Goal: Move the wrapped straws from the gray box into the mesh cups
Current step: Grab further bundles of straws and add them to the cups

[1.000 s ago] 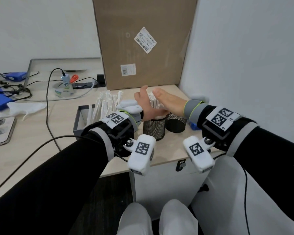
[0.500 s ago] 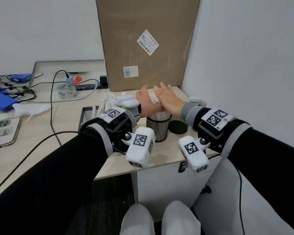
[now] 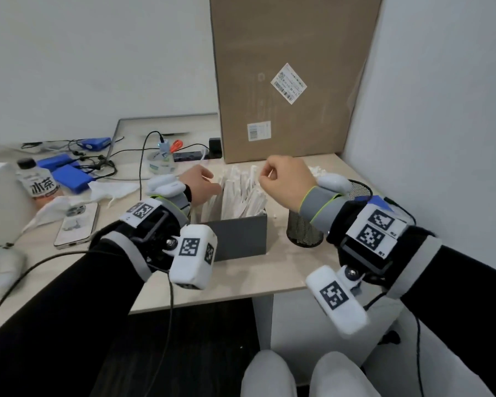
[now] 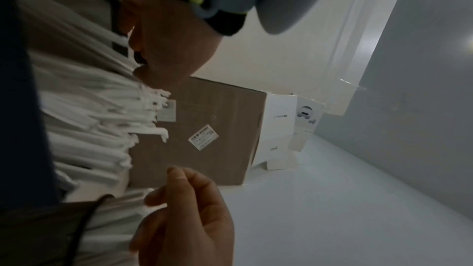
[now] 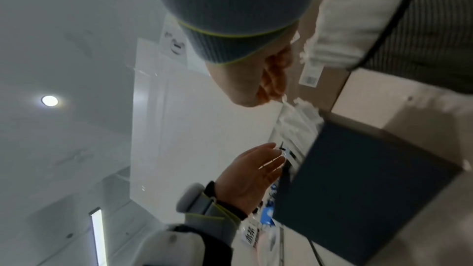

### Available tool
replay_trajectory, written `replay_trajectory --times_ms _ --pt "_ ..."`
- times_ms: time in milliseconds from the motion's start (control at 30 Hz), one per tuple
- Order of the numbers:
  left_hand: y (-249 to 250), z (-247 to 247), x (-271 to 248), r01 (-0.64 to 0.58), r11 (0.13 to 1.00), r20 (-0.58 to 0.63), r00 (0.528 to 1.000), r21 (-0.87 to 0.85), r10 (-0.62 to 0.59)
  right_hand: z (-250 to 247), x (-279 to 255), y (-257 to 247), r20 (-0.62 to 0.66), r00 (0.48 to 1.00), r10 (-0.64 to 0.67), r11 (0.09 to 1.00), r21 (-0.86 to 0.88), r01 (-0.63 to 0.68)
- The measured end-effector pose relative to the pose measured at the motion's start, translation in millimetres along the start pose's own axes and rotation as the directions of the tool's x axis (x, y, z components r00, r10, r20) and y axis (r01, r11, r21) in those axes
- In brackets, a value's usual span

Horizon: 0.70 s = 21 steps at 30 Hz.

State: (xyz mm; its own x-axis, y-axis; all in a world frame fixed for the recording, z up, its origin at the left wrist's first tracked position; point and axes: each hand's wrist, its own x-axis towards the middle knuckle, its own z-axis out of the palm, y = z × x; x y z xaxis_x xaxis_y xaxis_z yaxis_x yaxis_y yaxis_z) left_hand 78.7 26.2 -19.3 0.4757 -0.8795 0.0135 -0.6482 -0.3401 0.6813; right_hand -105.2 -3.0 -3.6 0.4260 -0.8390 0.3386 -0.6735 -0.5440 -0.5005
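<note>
A: Left hand [image 3: 200,187]?

B: Fingers nearly straight and close together, laid flat against the straws [image 3: 241,193] on that side of the box [image 3: 241,239]. Touching, not wrapped round.

A: Right hand [image 3: 286,181]?

B: Curled into a loose fist, thumb against forefinger, just above the straw tips. In the right wrist view, one tip right beside the fingertips. Pinched or only near: cannot tell.

A: And the straws?

B: Packed in the box, upright or leaning, directly under both sets of fingers and between the two hands. More standing in the near cup [image 3: 304,232], seen in the right wrist view behind the palm.

A: Cups, then?

B: Near cup under the right wrist, just beside the box, on the table [image 3: 255,277]. Far cup [image 3: 360,187] outside that wrist, mostly hidden.

A: Past the fingertips?

B: Carton [image 3: 284,81], upright, close behind the box.
</note>
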Motion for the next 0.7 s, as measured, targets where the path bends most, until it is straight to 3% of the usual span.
replay_trajectory --times_ms 133,367,467,600,700 --pt "-8.3 8.7 -3.1 0.028 0.995 0.04 0.999 0.097 -0.032 28.1 -4.1 -2.5 0.143 0.987 0.078 0.991 -0.121 -0.061" --pt "4.0 21.4 0.0 0.052 0.947 0.15 0.983 0.318 -0.105 45.1 -3.3 4.8 0.196 0.969 0.148 0.985 -0.116 -0.127" --pt "8.7 26.8 0.3 0.019 0.947 0.156 0.985 0.321 -0.072 42.5 -2.5 4.6 0.237 0.96 0.146 0.986 -0.108 -0.124" --pt "10.3 34.0 5.1 -0.038 0.946 0.252 0.967 0.323 -0.047 41.0 -2.8 5.9 0.264 0.954 0.143 0.988 -0.091 -0.122" --pt "6.5 34.3 7.7 -0.036 0.95 0.238 0.97 0.311 -0.041 42.8 -3.0 6.9 0.268 0.953 0.138 0.99 -0.06 -0.126"
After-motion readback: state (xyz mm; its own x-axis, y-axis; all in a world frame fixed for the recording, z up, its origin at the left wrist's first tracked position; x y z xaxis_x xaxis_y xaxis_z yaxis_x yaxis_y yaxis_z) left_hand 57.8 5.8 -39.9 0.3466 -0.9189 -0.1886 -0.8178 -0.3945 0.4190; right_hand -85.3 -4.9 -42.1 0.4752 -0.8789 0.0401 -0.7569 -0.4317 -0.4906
